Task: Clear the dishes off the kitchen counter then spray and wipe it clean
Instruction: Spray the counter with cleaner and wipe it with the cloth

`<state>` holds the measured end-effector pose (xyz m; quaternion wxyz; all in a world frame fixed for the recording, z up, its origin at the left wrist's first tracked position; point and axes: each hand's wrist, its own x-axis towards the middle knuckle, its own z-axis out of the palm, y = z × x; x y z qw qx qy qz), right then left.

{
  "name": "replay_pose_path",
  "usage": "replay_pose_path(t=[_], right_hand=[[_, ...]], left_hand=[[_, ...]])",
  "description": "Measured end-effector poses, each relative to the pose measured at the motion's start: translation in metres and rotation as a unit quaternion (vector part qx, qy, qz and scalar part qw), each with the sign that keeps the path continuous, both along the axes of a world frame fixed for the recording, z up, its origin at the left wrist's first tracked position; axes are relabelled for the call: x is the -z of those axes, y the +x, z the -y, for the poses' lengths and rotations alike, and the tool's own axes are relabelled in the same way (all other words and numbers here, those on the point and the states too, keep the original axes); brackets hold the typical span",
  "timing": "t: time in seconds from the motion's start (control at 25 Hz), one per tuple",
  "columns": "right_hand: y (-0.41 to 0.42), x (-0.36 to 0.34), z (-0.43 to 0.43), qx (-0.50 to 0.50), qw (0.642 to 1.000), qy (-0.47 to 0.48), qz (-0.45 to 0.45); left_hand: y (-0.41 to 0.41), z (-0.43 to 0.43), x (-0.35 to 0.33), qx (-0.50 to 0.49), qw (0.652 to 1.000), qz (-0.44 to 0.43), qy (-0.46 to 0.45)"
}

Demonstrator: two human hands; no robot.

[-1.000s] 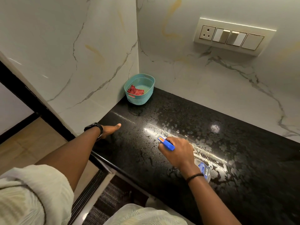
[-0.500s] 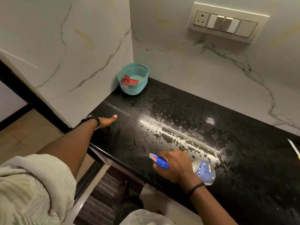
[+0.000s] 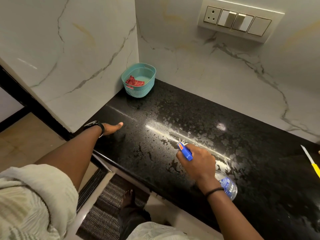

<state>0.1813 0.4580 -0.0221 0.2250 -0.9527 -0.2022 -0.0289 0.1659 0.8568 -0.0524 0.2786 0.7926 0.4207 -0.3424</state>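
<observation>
Right now it's the spray step, I'd say: R hand (image 3: 197,163) grips the bottle (image 3: 227,187) round its neck, blue nozzle (image 3: 185,152) aimed far-left over the counter (image 3: 268,187), bottle body tipped back toward the near edge. L hand (image 3: 110,128) lies palm-down on the near-left corner, thumb straight out, nothing in it; prob. propping the person. No dishes seen on the counter, so clearing looks done, except for a thin white-and-yellow thing (image 3: 307,155) at the right rim of view, maybe a knife, can't tell. Wet blotches cover the middle & the left part up toward the basket (image 3: 140,90). The right & near-right stone looks drier, so the next move prob. calls for swinging the nozzle right for more squirts, then setting the bottle down & taking a cloth. A red cloth (image 3: 134,82) sits in the basket, which is tucked in the far-left corner close to both walls; fetching it means a reach across the wet patch. Edges: the near edge runs slantwise w/ a drop to the mat (image 3: 103,205) & a bare foot (image 3: 127,196) below, so strokes should run along it, not over it. Left wall (image 3: 69,49) & far wall (image 3: 207,75) shut in two sides; the switch plate (image 3: 237,21) is high on the far wall, best kept out of the mist. Open room: middle & right of the stone, good for long strokes.
</observation>
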Motion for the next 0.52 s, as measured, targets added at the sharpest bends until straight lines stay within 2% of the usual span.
replay_pose_path(t=[0.24, 0.52], right_hand=[[0.026, 0.003, -0.007, 0.033, 0.999, -0.007, -0.011], [0.058, -0.004, -0.024, 0.091, 0.995, -0.005, -0.031]], left_hand=[[0.006, -0.002, -0.012, 0.016, 1.0, -0.015, 0.011], [0.018, -0.012, -0.022, -0.018, 0.998, -0.046, -0.032]])
